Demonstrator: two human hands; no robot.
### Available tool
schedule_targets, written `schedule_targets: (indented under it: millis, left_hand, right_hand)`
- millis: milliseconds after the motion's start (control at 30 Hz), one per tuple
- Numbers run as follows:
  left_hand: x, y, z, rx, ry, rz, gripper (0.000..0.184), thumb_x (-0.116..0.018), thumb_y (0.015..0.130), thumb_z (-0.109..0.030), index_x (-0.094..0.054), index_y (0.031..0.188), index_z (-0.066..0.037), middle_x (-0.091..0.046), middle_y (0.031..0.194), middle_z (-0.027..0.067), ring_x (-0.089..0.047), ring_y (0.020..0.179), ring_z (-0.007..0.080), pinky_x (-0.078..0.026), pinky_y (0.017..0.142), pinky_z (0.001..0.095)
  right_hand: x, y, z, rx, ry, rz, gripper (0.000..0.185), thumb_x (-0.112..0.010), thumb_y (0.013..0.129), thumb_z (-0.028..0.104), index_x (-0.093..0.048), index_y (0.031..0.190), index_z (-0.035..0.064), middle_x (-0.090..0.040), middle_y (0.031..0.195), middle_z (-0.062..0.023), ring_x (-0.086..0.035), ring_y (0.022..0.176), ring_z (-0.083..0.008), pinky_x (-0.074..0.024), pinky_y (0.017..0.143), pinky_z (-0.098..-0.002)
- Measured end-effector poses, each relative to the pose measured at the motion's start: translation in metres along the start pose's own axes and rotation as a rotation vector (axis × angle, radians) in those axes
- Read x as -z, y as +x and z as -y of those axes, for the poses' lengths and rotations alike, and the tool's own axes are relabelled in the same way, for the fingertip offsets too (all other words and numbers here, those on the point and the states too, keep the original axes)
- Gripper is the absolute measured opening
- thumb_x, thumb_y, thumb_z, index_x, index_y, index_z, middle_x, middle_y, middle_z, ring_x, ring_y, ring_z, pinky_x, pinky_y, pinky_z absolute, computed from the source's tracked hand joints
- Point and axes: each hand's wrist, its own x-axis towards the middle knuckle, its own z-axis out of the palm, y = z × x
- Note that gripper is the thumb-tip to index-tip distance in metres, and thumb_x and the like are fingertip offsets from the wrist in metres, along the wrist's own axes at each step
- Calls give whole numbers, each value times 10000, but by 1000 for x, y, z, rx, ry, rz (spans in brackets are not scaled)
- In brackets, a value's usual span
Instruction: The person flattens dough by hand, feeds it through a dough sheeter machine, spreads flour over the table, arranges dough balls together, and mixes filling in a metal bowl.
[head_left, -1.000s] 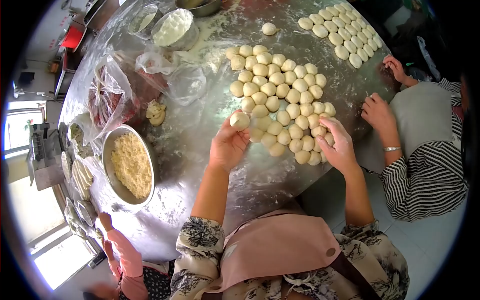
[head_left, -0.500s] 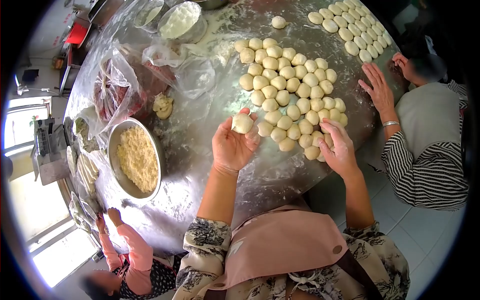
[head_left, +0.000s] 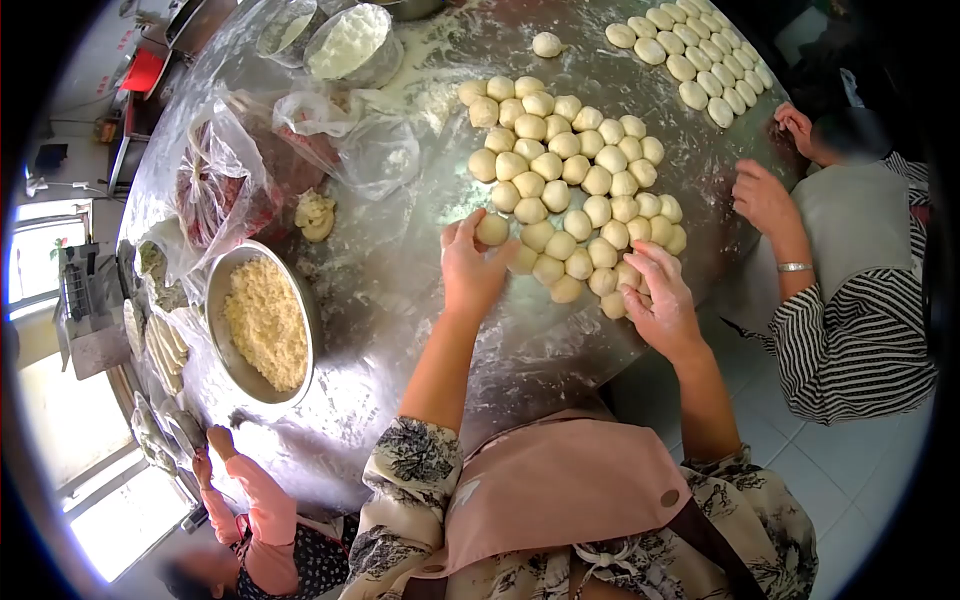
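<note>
A large group of round dough balls (head_left: 548, 166) lies close together on the floured metal table. My left hand (head_left: 472, 272) is turned palm down at the group's left edge. Its fingers and thumb are around one dough ball (head_left: 491, 229), which is at table level beside the others. My right hand (head_left: 662, 308) rests at the near right edge of the group, fingers curled and thumb opposite, closed on a dough ball (head_left: 629, 274) that is partly hidden by the fingers.
A steel bowl of yellowish crumbly filling (head_left: 265, 325) stands at left. Behind it lie plastic bags of dark red contents (head_left: 225, 185) and a dough lump (head_left: 315, 216). Flour (head_left: 350, 42) fills a tub. Flattened dough pieces (head_left: 690, 55) sit far right, near a co-worker's hand (head_left: 768, 203). Another person works lower left.
My left hand has turned from palm up to palm down and brought its dough ball down to the group's edge. My right hand stays at the right edge. The right co-worker's hand has drawn back.
</note>
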Motion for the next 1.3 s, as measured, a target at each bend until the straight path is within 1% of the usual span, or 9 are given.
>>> schedule_targets:
  millis: [167,400,567,667,800,1000,1100,1133,1300]
  left_hand:
    - [-4,2,6,207,-167,133,519,-693,884,-152,-520,1352,-7,-570,1219,129,-607,990,151,-521,868,293]
    - [-10,0,21,148,-338,75,616,-631,919,-166,-369,1441,30,-595,1294,169,-642,1012,180,-511,890,311]
    - [0,-18,35,131,-364,-7,604,-597,949,-156,-330,1461,20,-605,1285,158,-629,1029,181,-496,912,302]
    - [9,-36,58,232,-541,62,519,-582,962,-131,-390,1421,19,-616,1253,148,-616,1035,164,-487,917,288]
    - [30,-72,65,335,-579,55,375,-563,976,-102,-500,1328,12,-636,1182,106,-618,997,134,-497,867,265]
    - [62,-141,104,385,-512,-86,326,-578,961,-94,-566,1272,4,-652,1136,91,-623,968,133,-498,871,262]
    - [83,-168,122,362,-446,-175,307,-586,953,-87,-589,1246,3,-661,1114,89,-623,963,131,-497,868,261]
    - [90,-177,125,358,-426,-200,299,-588,950,-85,-598,1236,3,-664,1105,89,-623,962,131,-497,866,261]
    - [123,-208,133,333,-308,-294,282,-595,935,-74,-622,1208,-11,-679,1066,107,-640,928,152,-514,835,278]
  right_hand:
    - [1,-4,3,17,-16,11,386,-678,823,76,-579,1196,67,-546,1289,-128,-571,1133,-345,-509,904,-405]
    - [-2,-5,10,-1,34,12,372,-670,826,55,-579,1187,59,-565,1253,-135,-586,1093,-343,-515,881,-398]
    - [-11,-16,22,137,91,-26,311,-673,836,42,-590,1136,52,-611,1147,-132,-617,983,-322,-532,790,-379]
    - [-28,-30,38,120,232,22,198,-676,855,60,-616,1043,65,-653,941,-117,-644,850,-315,-531,734,-390]
    - [-61,-40,47,143,328,191,110,-676,881,135,-599,931,74,-636,815,-113,-632,752,-334,-505,634,-409]
    - [-94,-41,55,156,215,173,133,-683,881,158,-580,888,73,-622,767,-117,-618,673,-337,-485,550,-427]
    - [-101,-22,68,247,-10,-16,162,-696,875,206,-594,916,87,-614,754,-102,-610,621,-330,-485,513,-416]
    - [-102,-18,73,165,-184,40,232,-719,846,263,-603,965,101,-615,869,-93,-628,728,-314,-509,574,-414]
    - [-118,36,91,126,-533,-42,347,-757,781,315,-606,1012,104,-561,1054,-93,-570,950,-317,-497,741,-451]
